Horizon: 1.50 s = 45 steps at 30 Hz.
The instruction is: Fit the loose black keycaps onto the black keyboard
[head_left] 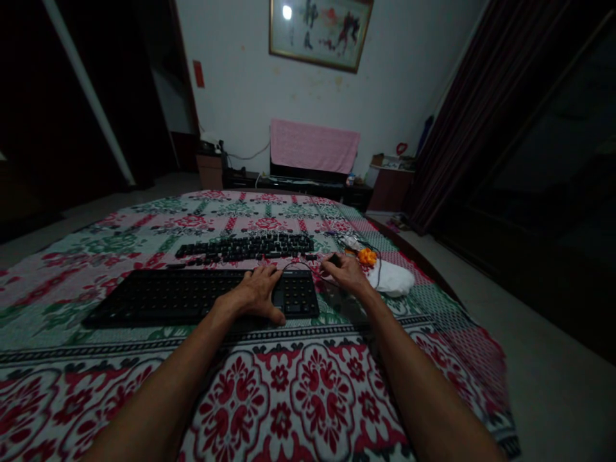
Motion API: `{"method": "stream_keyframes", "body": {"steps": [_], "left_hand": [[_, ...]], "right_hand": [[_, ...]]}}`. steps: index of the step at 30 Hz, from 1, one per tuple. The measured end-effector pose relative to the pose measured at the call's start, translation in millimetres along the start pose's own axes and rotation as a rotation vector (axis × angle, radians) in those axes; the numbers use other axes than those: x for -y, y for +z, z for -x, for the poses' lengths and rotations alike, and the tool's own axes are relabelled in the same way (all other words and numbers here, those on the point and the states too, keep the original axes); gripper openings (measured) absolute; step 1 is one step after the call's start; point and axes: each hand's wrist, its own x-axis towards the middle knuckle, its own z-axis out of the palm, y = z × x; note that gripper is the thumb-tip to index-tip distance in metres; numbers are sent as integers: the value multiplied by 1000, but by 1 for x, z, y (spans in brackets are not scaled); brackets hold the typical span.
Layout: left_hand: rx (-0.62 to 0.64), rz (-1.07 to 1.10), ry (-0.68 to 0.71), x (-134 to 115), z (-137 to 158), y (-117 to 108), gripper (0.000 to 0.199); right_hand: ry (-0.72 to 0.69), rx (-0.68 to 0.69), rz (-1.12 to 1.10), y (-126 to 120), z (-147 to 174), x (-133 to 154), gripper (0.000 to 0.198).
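A black computer keyboard (pixel 183 296) lies across the patterned cloth, its key area showing rows of small pale spots where keycaps are off. My left hand (pixel 257 292) rests on its right part, fingers spread and thumb towards the near edge. Just beyond the keyboard's right end, my right hand (pixel 346 269) is closed in a pinch around a small black object (pixel 334 260) whose kind I cannot make out. Loose black keycaps (pixel 250 247) are laid out in rows behind the keyboard. A thin dark cable curves near its far right edge.
Right of my right hand lie an orange flower-like thing (pixel 367 257), a white bag or cloth (pixel 394 280) and dark cable loops. The red, green and white tablecloth (pixel 279 378) drapes over the right edge. Beyond stands a screen under a pink towel (pixel 312 146).
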Motion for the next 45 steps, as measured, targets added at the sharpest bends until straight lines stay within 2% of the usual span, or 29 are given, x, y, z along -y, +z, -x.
{"method": "stream_keyframes", "body": {"steps": [2, 5, 7, 10, 13, 15, 18, 21, 23, 29, 35, 41, 45], "left_hand": [[2, -4, 4, 0, 0, 0, 119], [14, -12, 6, -1, 0, -2, 119], [23, -19, 3, -1, 0, -2, 119], [19, -19, 8, -2, 1, -3, 118], [23, -11, 4, -2, 1, -3, 119], [29, -9, 2, -2, 1, -3, 121], [33, -13, 6, -1, -1, -3, 121], [32, -17, -3, -1, -2, -1, 120], [28, -20, -6, -1, -2, -1, 121], [41, -15, -16, -2, -2, -2, 118], [41, -21, -7, -2, -1, -3, 119], [45, -11, -17, -3, 0, -4, 117], [52, -23, -10, -4, 0, -4, 120]], "right_hand": [[17, 79, -86, -2, 6, 11, 22], [37, 114, -25, -5, 15, 19, 17], [22, 72, 119, -7, 19, 16, 14], [46, -62, 300, -10, 21, 7, 14], [95, -98, 182, -11, 20, 6, 16], [109, 2, -15, -11, 20, 13, 19], [137, 232, -227, -10, 23, 27, 28], [135, 452, -267, -9, 28, 36, 32], [122, 542, -252, -8, 30, 36, 33], [110, 615, -173, -7, 30, 29, 36], [3, 586, -157, -11, 31, 30, 29], [15, 607, -147, -7, 29, 25, 31], [-3, 616, -64, -2, 27, 29, 27]]}}
